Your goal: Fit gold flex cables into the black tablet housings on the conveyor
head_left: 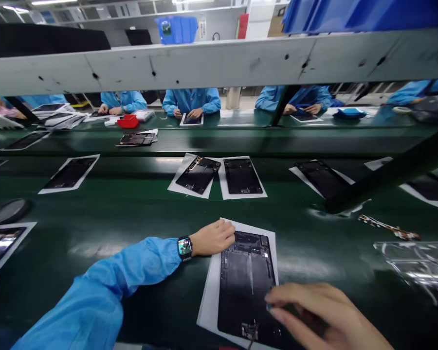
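Left hand relaxed, not gripping, flat on white paper sheet, fingertips at upper edge of open black tablet casing, which lies on the sheet; matte surface, pale streaks, small components at the ends. Right hand curved over casing's lower right; grasp cannot be told. Green conveyor belt carries further tablet casings on paper. Crumpled clear plastic film at right. Grey scuffed metal crossbar blocks the far view.
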The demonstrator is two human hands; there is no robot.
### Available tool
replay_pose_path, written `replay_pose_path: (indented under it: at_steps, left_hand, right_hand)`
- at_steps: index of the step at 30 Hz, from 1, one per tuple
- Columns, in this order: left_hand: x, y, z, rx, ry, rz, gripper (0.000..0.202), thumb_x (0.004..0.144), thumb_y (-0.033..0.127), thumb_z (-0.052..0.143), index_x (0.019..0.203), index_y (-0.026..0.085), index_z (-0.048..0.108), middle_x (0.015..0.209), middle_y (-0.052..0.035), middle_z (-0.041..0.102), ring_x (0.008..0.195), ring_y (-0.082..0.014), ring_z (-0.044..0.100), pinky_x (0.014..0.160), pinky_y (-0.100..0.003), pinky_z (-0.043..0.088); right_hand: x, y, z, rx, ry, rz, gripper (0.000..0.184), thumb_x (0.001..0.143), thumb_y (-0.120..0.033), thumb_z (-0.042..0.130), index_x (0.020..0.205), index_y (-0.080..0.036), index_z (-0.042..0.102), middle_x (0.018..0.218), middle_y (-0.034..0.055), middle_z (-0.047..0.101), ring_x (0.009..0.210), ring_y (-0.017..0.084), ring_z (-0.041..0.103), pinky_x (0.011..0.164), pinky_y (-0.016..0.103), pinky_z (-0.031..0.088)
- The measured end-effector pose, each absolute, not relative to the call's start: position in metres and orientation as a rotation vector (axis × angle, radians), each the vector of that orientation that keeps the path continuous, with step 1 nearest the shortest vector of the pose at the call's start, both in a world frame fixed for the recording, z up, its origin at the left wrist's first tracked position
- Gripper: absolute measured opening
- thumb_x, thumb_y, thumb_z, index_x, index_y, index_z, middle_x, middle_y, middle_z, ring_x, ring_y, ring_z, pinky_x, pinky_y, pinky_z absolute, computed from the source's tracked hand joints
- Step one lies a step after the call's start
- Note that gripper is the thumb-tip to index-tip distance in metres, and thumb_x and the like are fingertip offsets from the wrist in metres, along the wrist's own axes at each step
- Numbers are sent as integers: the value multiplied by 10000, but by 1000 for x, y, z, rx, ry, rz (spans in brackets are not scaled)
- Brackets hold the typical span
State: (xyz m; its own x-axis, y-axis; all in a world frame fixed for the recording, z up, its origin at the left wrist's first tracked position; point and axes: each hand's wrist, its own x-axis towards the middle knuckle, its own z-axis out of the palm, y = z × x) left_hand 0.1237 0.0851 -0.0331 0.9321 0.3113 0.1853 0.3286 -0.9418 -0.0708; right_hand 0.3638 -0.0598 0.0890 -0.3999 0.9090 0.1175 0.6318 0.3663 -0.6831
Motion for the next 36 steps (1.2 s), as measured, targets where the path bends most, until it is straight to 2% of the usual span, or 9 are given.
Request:
replay_pose_path:
  at_steps: [3,6,8,11,13,15,24,33,36]
  left_hand:
    - [121,68,-29,-3168,-659,-431,232,1005,174,375,974,110,596,1086,-142,617,1068,-226,555,935,-375,431]
    - [119,48,-9,-3532,-1207,-919,327,1051,277,287,1097,128,574,1127,-121,637,1090,-188,578,954,-346,449]
    - [119,35,7,-3851,-1411,-1215,374,1062,308,227,1180,136,537,1093,-107,663,1021,-160,620,900,-307,479]
    - [118,19,20,-4162,-1601,-1201,359,986,355,496,1268,136,464,909,-62,693,843,-156,657,771,-266,498]
    - [116,12,17,-3925,-1897,-1100,467,876,292,652,1271,147,450,763,11,656,714,-132,627,705,-236,476]
    - [114,7,6,-3546,-2008,-1001,413,840,206,638,1220,163,482,675,61,589,630,-112,575,663,-222,443]
    - [109,-8,-34,-2939,-1185,-409,143,965,115,422,1028,134,550,832,-61,613,773,-207,598,679,-331,470]
    - [122,-6,-48,-2873,-1043,-467,191,992,137,372,1030,122,559,792,-51,599,715,-174,595,618,-305,456]
    - [123,-7,-50,-2899,-1033,-481,203,995,148,366,1061,114,555,828,-60,610,727,-178,601,625,-318,469]
  right_hand:
    - [351,-28,81,-1415,-2155,1031,189,900,-408,589,918,-277,725,795,-1,724,641,144,638,560,218,500]
    - [337,-5,79,-1409,-2043,1248,247,898,-441,578,878,-232,708,673,-12,680,557,124,571,514,218,446]
    - [330,5,84,-1384,-1949,1306,256,884,-442,589,890,-214,705,712,4,698,576,127,580,527,223,445]
    - [323,21,87,-1365,-1883,1293,243,858,-412,603,879,-192,702,761,30,718,609,138,605,540,231,443]
    - [321,34,81,-1381,-1886,1295,227,840,-386,608,842,-178,699,743,35,715,612,142,606,546,235,437]
    - [321,46,68,-1397,-1894,1322,218,826,-366,609,810,-168,697,717,35,708,609,144,601,555,239,432]
    - [312,81,-6,-1586,-2065,1131,108,756,-233,630,717,-179,715,706,13,686,658,146,581,630,247,400]
    - [301,100,-30,-1701,-2180,1171,31,704,-160,678,728,-180,685,637,-32,608,595,104,546,552,205,350]
    - [300,111,-31,-1748,-2232,1207,94,664,-170,738,716,-178,659,631,-44,604,580,92,537,526,195,337]
